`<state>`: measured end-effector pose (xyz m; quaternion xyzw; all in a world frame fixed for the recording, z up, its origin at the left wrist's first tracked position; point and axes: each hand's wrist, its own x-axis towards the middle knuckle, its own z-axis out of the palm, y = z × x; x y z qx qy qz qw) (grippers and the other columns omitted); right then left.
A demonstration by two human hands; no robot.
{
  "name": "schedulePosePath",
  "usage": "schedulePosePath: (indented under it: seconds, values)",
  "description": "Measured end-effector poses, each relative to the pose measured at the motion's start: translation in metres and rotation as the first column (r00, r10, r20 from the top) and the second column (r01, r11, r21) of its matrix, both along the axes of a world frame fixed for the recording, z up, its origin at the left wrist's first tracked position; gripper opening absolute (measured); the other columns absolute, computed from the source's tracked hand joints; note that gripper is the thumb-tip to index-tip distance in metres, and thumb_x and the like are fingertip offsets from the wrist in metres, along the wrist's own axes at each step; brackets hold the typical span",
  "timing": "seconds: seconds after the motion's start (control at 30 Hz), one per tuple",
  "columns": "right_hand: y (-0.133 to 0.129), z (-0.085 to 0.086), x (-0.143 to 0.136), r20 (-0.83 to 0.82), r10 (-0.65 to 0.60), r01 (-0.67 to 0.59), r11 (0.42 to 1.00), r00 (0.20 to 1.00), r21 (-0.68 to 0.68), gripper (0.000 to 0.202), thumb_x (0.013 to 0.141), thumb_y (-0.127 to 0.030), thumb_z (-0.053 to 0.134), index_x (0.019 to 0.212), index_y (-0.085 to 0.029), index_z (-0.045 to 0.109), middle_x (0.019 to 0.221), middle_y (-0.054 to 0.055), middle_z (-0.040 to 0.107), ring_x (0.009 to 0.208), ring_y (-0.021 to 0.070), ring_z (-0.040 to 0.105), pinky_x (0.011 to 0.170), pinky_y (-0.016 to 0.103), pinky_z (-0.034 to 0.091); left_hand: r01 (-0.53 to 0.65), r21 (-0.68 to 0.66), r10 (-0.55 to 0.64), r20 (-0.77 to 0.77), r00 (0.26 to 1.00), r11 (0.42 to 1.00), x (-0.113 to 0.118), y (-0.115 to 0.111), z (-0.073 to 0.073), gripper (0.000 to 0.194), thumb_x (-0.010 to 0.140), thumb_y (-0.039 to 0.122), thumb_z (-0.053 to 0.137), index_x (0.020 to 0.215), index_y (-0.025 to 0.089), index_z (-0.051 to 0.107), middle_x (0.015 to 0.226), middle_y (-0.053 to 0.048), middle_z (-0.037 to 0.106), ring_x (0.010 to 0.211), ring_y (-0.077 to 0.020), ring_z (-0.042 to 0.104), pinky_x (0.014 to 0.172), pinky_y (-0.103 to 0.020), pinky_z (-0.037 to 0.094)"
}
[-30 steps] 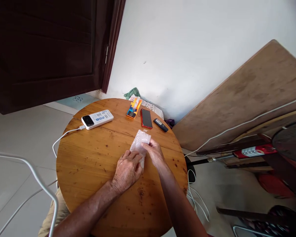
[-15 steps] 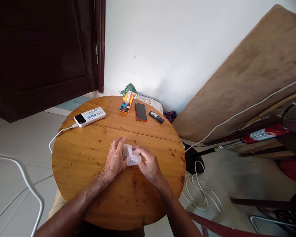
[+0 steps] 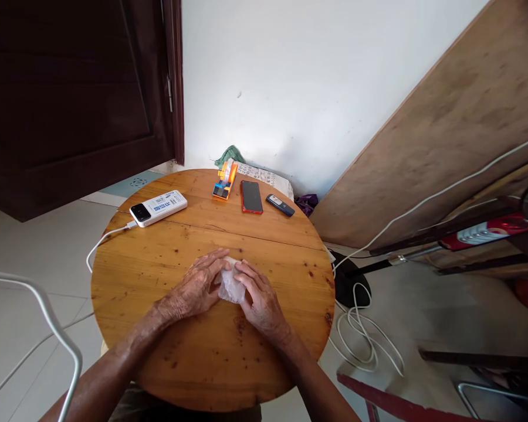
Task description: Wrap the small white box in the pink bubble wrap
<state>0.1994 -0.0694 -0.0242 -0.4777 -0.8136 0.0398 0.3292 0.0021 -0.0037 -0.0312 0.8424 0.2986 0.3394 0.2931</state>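
Note:
Between my two hands is a small bundle of translucent bubble wrap (image 3: 232, 287), low over the near middle of the round wooden table (image 3: 136, 293). My left hand (image 3: 200, 284) closes on its left side with the fingers bent over the top. My right hand (image 3: 261, 299) grips it from the right, fingertips pressed on the wrap. Whatever may lie inside the wrap is hidden.
Along the table's far side are a white power bank (image 3: 161, 208) with a cable, an orange tape dispenser (image 3: 224, 180), a red-edged phone (image 3: 251, 197) and a dark blue handheld device (image 3: 280, 205). White cable coils (image 3: 361, 340) lie on the floor at right.
Both hands have closed in further around the bubble wrap, which now looks more compact. My left fingers have come down from pointing up to lie over it.

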Motion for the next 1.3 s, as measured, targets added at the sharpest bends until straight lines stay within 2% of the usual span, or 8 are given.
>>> schedulePosePath:
  seconds: [0.13, 0.23, 0.4, 0.67, 0.8, 0.9, 1.03, 1.3]
  values:
    - [0.007, 0.005, 0.002, -0.128, -0.003, 0.0, 1.0, 0.992, -0.024, 0.038, 0.084, -0.004, 0.047, 0.116, -0.021, 0.06, 0.131, 0.011, 0.062, 0.128, 0.0238, 0.054, 0.106, 0.043, 0.046, -0.058, -0.125, 0.064, 0.044, 0.997, 0.991, 0.009, 0.002, 0.002, 0.028, 0.081, 0.015, 0.06, 0.109, 0.02, 0.061, 0.129, -0.013, 0.062, 0.116, -0.0241, 0.06, 0.097, -0.038, 0.048]
    - [0.015, 0.016, 0.006, -0.288, -0.044, -0.022, 0.975, 0.957, -0.221, 0.027, 0.087, -0.015, 0.054, 0.113, -0.02, 0.063, 0.118, 0.009, 0.069, 0.109, 0.0227, 0.064, 0.093, 0.037, 0.051, -0.134, -0.297, 0.139, -0.002, 0.99, 0.945, 0.014, 0.005, 0.013, 0.02, 0.082, 0.026, 0.061, 0.1, 0.018, 0.064, 0.094, -0.005, 0.069, 0.082, -0.0172, 0.062, 0.07, -0.027, 0.048]
    - [0.027, 0.028, 0.007, -0.362, -0.215, -0.076, 0.762, 0.907, -0.644, 0.021, 0.092, -0.03, 0.052, 0.086, -0.017, 0.067, 0.075, -0.001, 0.067, 0.066, 0.0141, 0.059, 0.059, 0.024, 0.044, -0.283, -0.446, 0.162, -0.291, 0.943, 0.849, 0.021, 0.011, 0.027, 0.022, 0.084, 0.031, 0.052, 0.082, 0.015, 0.068, 0.066, 0.002, 0.058, 0.061, -0.0118, 0.048, 0.057, -0.023, 0.032]
    - [0.023, 0.022, 0.006, -0.612, -0.262, -0.31, 0.678, 0.746, -0.667, 0.04, 0.082, -0.038, 0.069, 0.118, -0.022, 0.062, 0.102, 0.004, 0.07, 0.088, 0.0195, 0.064, 0.077, 0.029, 0.05, -0.396, -0.383, 0.255, -0.368, 0.894, 0.835, 0.025, 0.009, 0.028, 0.023, 0.085, 0.034, 0.053, 0.077, 0.016, 0.066, 0.065, 0.001, 0.059, 0.061, -0.0132, 0.05, 0.059, -0.026, 0.031]
    - [0.022, 0.023, 0.006, -0.605, -0.297, -0.275, 0.687, 0.739, -0.673, 0.044, 0.078, -0.038, 0.073, 0.118, -0.023, 0.062, 0.105, 0.005, 0.07, 0.09, 0.0205, 0.065, 0.079, 0.031, 0.051, -0.207, -0.484, 0.139, -0.173, 0.975, 0.85, 0.012, 0.009, 0.035, 0.033, 0.088, 0.045, 0.054, 0.093, 0.017, 0.071, 0.085, -0.005, 0.07, 0.075, -0.0185, 0.059, 0.066, -0.028, 0.041]
    - [0.025, 0.023, 0.006, -0.641, -0.349, -0.288, 0.678, 0.684, -0.676, 0.04, 0.08, -0.041, 0.07, 0.115, -0.022, 0.064, 0.11, 0.006, 0.071, 0.097, 0.0223, 0.065, 0.083, 0.032, 0.051, 0.112, -0.723, 0.006, 0.159, 0.987, 0.681, 0.002, 0.011, 0.034, 0.051, 0.084, 0.048, 0.063, 0.127, 0.02, 0.059, 0.121, -0.01, 0.067, 0.103, -0.0253, 0.063, 0.083, -0.034, 0.049]
    - [0.028, 0.019, 0.009, -0.657, -0.343, -0.297, 0.687, 0.672, -0.663, 0.039, 0.081, -0.045, 0.069, 0.112, -0.022, 0.066, 0.108, 0.006, 0.071, 0.097, 0.0234, 0.065, 0.082, 0.032, 0.051, 0.228, -0.825, 0.045, 0.292, 0.955, 0.517, 0.002, 0.01, 0.027, 0.086, 0.078, 0.041, 0.073, 0.15, 0.023, 0.029, 0.141, -0.014, 0.054, 0.115, -0.0268, 0.059, 0.095, -0.04, 0.048]
    - [0.048, 0.036, 0.006, -0.557, -0.327, -0.175, 0.725, 0.763, -0.666, 0.025, 0.084, -0.044, 0.065, 0.087, -0.02, 0.069, 0.09, 0.004, 0.068, 0.082, 0.0186, 0.06, 0.073, 0.029, 0.047, 0.29, -0.776, 0.086, 0.403, 0.911, 0.56, 0.011, 0.007, 0.016, 0.088, 0.077, 0.035, 0.073, 0.151, 0.021, 0.026, 0.132, -0.014, 0.054, 0.109, -0.023, 0.06, 0.092, -0.038, 0.049]
